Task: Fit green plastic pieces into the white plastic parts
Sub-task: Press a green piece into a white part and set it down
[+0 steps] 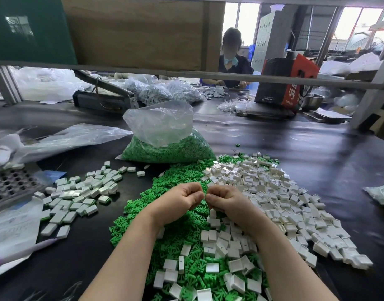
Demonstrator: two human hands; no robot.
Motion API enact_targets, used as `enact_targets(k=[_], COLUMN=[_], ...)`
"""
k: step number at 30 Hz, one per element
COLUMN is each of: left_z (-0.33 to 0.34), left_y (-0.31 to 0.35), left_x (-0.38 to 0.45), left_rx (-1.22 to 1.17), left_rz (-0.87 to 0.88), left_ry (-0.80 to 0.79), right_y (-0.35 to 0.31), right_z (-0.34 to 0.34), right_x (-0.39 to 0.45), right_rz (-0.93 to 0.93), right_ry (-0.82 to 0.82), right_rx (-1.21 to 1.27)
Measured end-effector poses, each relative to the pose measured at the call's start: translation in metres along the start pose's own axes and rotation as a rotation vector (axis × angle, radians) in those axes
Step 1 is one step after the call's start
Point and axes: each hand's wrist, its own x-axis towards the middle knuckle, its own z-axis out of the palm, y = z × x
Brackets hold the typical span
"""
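Green plastic pieces (178, 231) and white plastic parts (280, 205) heap low and centre-right in the frame, light, stiff, and small enough, I judge, to pinch only by their edges. Above them my left hand (178, 202) and right hand (227, 202) meet knuckle to knuckle, fingers curled around something green, barely visible. Farther up sits the bag (165, 135) of green stock.

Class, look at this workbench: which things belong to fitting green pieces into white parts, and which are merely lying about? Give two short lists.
Belonging to the job:
loose green pieces
empty white parts
pile of white parts on the left
bag of green pieces
left hand and right hand, pinched together on a small piece

Lying about:
perforated metal tray
red and black box
metal bowl
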Motion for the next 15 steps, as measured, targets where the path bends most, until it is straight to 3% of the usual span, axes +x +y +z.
enact_targets(k=[15], left_z=[-0.0026], left_y=[0.0001], left_x=[0.0030], left_rx=[0.021], left_rz=[0.017], left_ry=[0.071], right_y=[-0.0016], right_z=[0.0031], right_x=[-0.0002], right_rz=[-0.044], right_ry=[0.053], right_rx=[-0.009])
